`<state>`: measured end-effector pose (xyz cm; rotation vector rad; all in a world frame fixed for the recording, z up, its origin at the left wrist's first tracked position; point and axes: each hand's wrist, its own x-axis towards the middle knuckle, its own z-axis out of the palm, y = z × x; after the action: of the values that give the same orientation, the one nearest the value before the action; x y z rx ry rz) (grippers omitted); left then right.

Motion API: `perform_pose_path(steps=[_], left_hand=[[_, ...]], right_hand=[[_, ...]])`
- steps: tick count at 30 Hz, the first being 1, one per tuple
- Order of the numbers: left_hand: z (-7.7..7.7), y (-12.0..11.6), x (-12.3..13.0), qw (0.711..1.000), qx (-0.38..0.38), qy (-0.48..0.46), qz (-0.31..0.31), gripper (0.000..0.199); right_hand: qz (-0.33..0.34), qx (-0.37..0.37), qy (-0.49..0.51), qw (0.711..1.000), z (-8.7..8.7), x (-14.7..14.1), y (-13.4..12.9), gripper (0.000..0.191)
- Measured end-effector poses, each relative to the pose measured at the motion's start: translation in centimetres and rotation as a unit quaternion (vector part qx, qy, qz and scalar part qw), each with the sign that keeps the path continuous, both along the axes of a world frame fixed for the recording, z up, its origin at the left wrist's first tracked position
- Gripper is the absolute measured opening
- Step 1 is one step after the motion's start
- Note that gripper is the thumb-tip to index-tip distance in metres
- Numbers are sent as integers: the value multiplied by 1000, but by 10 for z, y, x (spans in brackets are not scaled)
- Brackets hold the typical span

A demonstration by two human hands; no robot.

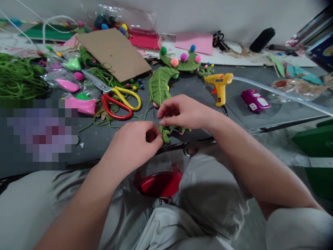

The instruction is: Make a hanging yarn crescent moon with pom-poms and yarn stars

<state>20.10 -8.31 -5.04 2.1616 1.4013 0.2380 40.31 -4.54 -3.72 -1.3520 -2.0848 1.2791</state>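
Note:
At the table's near edge, my left hand (140, 140) pinches the lower end of a small green yarn-wrapped piece (165, 134). My right hand (179, 113) is closed at the upper part of the same piece, its thumb and fingertips together and partly hiding it. Just behind my hands lies a larger curved green yarn-wrapped piece (159, 83). Beyond it is another curved green piece (191, 64) with coloured pompoms on top. Scissors (118, 104) with one red and one yellow handle rest left of the pieces, their blades pointing to the back left.
A yellow glue gun (220, 88) and a purple packet (256, 100) lie to the right on the dark table (239, 121). Green yarn (20, 78), bags of pink clay (69, 84) and a cardboard sheet (116, 55) are on the left. A clear tube (281, 92) crosses the right side.

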Motion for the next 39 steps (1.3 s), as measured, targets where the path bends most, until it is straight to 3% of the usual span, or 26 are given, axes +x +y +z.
perform_pose_path(steps=[31,34,39], left_hand=[[0,-1,-1,1000,10,9,0,19],[4,-3,-8,1000,20,9,-19,18],[9,-14,-18,990,84,48,-101,19]], right_hand=[[2,63,-18,998,-9,-3,1,12],[3,63,-15,998,-10,-3,1,12],[-4,60,-19,998,-9,-3,0,10]])
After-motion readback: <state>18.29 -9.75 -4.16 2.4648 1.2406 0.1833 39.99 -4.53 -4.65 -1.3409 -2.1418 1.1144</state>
